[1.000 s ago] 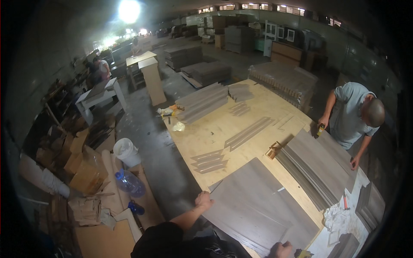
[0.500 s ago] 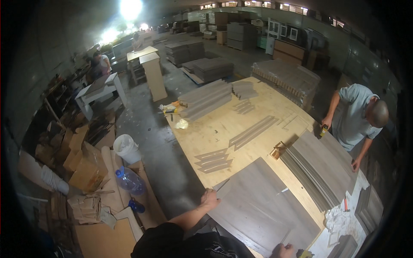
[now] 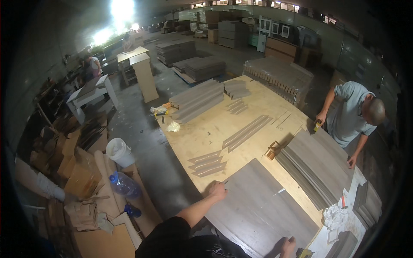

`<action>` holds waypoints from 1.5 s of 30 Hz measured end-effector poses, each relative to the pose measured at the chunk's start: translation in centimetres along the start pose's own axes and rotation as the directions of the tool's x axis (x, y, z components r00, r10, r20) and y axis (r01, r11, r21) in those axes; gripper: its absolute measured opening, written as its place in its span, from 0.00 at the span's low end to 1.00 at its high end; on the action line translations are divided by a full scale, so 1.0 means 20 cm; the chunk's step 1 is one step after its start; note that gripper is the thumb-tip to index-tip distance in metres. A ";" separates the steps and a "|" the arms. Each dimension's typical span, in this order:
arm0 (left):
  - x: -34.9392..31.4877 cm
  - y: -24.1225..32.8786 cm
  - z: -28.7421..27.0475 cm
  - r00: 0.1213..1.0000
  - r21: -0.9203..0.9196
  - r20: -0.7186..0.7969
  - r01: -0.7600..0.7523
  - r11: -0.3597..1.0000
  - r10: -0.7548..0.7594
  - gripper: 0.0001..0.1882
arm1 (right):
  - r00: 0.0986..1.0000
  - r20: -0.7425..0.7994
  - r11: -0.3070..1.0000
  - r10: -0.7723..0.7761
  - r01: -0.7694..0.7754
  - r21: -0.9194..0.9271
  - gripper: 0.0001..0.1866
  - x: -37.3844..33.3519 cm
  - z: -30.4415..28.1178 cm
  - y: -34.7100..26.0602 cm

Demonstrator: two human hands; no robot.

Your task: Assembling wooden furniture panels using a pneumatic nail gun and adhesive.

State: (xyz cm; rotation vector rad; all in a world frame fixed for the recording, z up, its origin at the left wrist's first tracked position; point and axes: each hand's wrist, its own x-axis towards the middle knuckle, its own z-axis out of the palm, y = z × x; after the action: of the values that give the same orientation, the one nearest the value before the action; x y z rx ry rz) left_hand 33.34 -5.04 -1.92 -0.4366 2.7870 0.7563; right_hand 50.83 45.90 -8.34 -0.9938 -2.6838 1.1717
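- Plywood worktable (image 3: 198, 142) is filling the scene's middle.
- Grey panel (image 3: 258, 202) is lying on the worktable's near part.
- Left hand (image 3: 218, 190) is curling at the panel's left edge.
- Right hand (image 3: 288, 247) is bending by its near right; whether either is gripping, I cannot tell.

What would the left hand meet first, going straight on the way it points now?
Likely the large grey panel: its edge lies right by the left hand, though whether they already touch is hard to tell.
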 end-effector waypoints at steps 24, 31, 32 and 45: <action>0.07 0.11 -0.09 0.996 -0.138 0.062 0.070 0.988 -0.061 0.25 | 0.979 -0.017 0.931 0.201 -0.186 0.314 0.34 0.21 0.00 0.10; -0.02 0.30 -0.22 0.933 -0.574 -0.342 -0.304 0.760 0.115 0.21 | 0.960 -0.232 0.778 0.158 0.023 0.628 0.32 -0.09 -0.48 -0.22; 0.00 0.31 -0.22 0.917 -0.582 -0.388 -0.325 0.745 0.097 0.21 | 0.949 -0.198 0.773 0.245 -0.068 0.631 0.31 -0.22 -0.52 -0.53; -0.06 0.29 -0.52 0.990 -0.800 -0.115 -0.143 0.583 0.085 0.16 | 0.903 -0.392 0.834 0.178 0.072 0.547 0.26 -0.44 -0.56 -0.52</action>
State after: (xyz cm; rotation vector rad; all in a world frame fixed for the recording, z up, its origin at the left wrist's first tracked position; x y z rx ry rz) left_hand 31.12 -5.36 9.96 -0.4104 2.3482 2.0945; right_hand 55.36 42.86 8.46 -1.0650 -1.8259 1.4171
